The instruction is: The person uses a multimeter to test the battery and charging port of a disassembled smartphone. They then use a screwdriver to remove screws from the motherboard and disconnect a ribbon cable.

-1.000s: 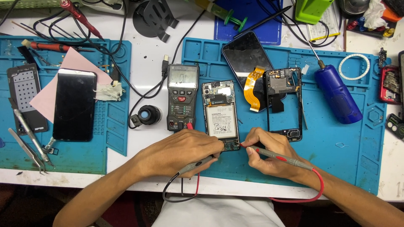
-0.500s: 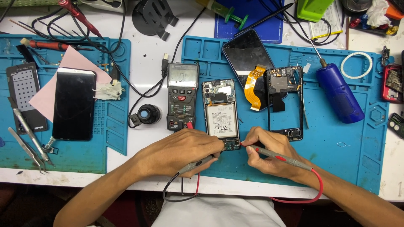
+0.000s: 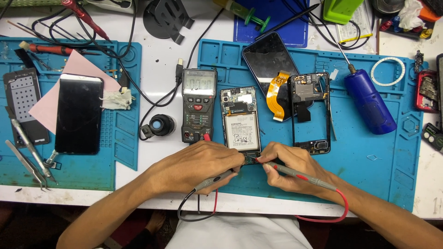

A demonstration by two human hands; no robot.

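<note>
Opened phone: the back-less smartphone with its white battery and green circuit board exposed [image 3: 240, 124] lay upright on the right-hand blue silicone work mat [image 3: 383, 184], just right of the grey digital multimeter [image 3: 198, 105].
Left hand: the left hand [image 3: 198, 165] lay palm down, knuckles up, fingers curled around the black-wired grey test probe [image 3: 214, 180], its tip at the phone's bottom edge.
Right hand: the right hand [image 3: 290, 168] pinched the red-wired grey test probe [image 3: 300, 173] like a pen, tip touching the same bottom board from the right.
Forearms: both came in from the near table edge, wrists resting on the mat.
Edges: the hands met just above the mat's near rim; the multimeter touched the phone's left side, and the black phone mid-frame with camera module [image 3: 310, 113] stood just to its right.
Open room: bare mat lay to the right of the right hand, below the blue cylindrical tool [image 3: 369, 102].
Counts: two probes, two blue mats, one multimeter, one opened phone.
Farther out: the dark glass screen panel with orange flex cable [image 3: 271, 60] lay above the frame; on the left blue mat [image 3: 124, 152] were a black-screened phone [image 3: 78, 114] on pink paper and metal tweezers [image 3: 25, 154].
</note>
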